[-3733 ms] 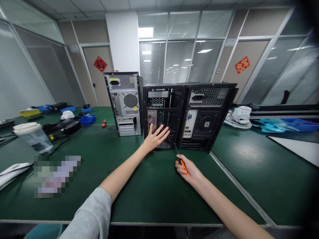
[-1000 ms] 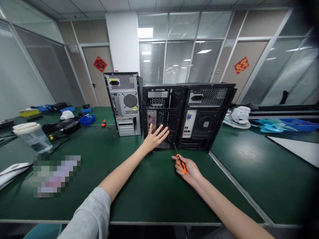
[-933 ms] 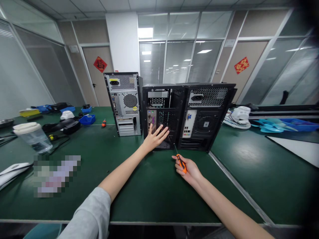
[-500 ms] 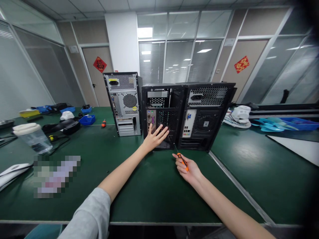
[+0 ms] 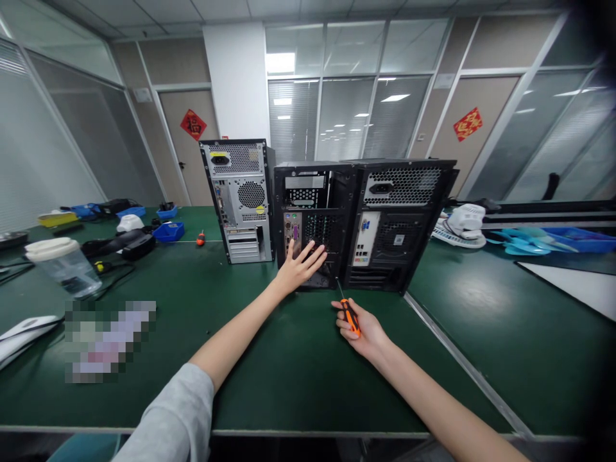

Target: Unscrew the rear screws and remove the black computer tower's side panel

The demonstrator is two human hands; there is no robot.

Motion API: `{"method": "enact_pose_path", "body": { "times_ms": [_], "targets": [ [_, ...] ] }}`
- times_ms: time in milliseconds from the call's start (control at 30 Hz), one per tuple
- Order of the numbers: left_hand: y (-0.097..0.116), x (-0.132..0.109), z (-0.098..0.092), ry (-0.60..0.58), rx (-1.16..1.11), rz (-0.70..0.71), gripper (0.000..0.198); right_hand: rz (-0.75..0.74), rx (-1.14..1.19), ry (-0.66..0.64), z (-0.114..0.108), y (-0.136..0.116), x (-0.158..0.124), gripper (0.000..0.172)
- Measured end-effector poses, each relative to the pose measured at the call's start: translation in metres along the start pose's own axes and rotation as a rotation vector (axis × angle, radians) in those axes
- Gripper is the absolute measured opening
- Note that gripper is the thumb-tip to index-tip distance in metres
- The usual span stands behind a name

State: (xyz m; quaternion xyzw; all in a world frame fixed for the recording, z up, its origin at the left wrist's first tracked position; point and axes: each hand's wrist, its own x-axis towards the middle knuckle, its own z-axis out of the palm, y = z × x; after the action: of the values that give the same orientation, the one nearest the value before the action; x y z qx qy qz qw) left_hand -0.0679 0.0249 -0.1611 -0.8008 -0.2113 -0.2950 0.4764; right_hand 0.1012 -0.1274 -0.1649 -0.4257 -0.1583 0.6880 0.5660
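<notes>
Three computer towers stand upright with their backs toward me. On the lower back of the black middle tower (image 5: 346, 192), my left hand (image 5: 299, 266) lies with its fingers spread. An orange and black screwdriver (image 5: 351, 319) is held in my right hand (image 5: 364, 328), with the fingers wrapped round its handle. Its shaft points up to the lower right edge of the middle tower, and the tip appears to touch a small screw there. Beside it on the right is another black tower (image 5: 397, 221); the silver tower (image 5: 248, 173) stands on the left.
A second screwdriver (image 5: 201, 238) lies behind on the green table (image 5: 269, 366). Blue bins (image 5: 169, 231), a lidded clear cup (image 5: 65, 269) and cables are at the left. White fan parts (image 5: 464, 224) and light blue blades (image 5: 522, 242) sit at the right.
My right hand has turned the screwdriver slightly, so its handle stands more upright and a little to the left. My left hand stays on the tower.
</notes>
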Motion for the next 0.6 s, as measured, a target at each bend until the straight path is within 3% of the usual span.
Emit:
{"method": "enact_pose_path", "body": {
  "times_ms": [167,300,600],
  "targets": [
    [-0.0001,0.0005,-0.0009,0.013,0.012,-0.003,0.049,-0.130,-0.084,0.038,-0.0009,0.0039,0.0019,0.025],
    [-0.0001,0.0002,-0.0007,0.008,-0.003,-0.004,0.049,-0.163,-0.159,0.049,-0.0018,0.0062,0.0043,0.036],
    [0.0003,-0.0006,0.0004,-0.029,-0.023,0.002,0.050,-0.221,-0.277,0.118,-0.0045,0.0078,0.0062,0.036]
  ]
}}
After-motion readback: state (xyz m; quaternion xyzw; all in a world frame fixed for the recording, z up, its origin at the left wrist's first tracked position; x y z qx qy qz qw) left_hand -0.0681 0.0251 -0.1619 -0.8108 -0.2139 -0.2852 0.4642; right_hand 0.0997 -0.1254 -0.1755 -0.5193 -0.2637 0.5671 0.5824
